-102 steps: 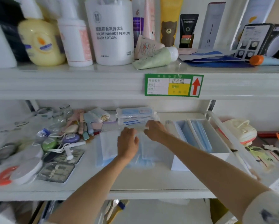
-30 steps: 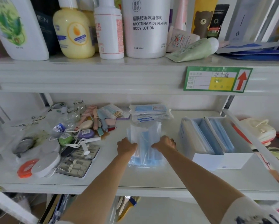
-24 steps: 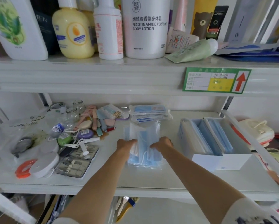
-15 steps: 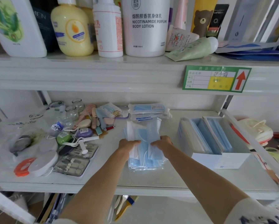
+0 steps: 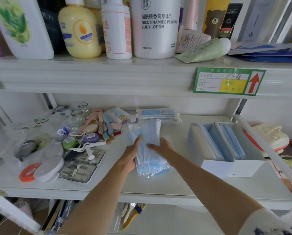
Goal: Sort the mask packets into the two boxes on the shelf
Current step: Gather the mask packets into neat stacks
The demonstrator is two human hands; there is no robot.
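Observation:
A stack of clear packets with blue masks (image 5: 150, 160) lies at the middle of the lower shelf (image 5: 184, 187). My left hand (image 5: 131, 155) grips the stack's left edge, fingers stretched along it. My right hand (image 5: 160, 146) holds a packet (image 5: 152, 133) at the top of the stack, thumb on its face, its far end raised. Two open white boxes stand to the right: the left box (image 5: 214, 164) and the right box (image 5: 246, 168), both with blue masks standing inside. More sealed mask packets (image 5: 158, 113) are piled at the back.
Left of the stack lie small toiletries, glass jars (image 5: 81, 112), a manicure set (image 5: 79, 170) and a white round case (image 5: 48, 168). The upper shelf carries lotion bottles (image 5: 154, 26) and a green price tag (image 5: 228, 81). A slanted white divider (image 5: 267, 155) bounds the right side.
Both hands gathered the spread packets into one stack and drew it toward the shelf front. Since half a second ago the left hand slid along the stack's left edge and the right took the top packet.

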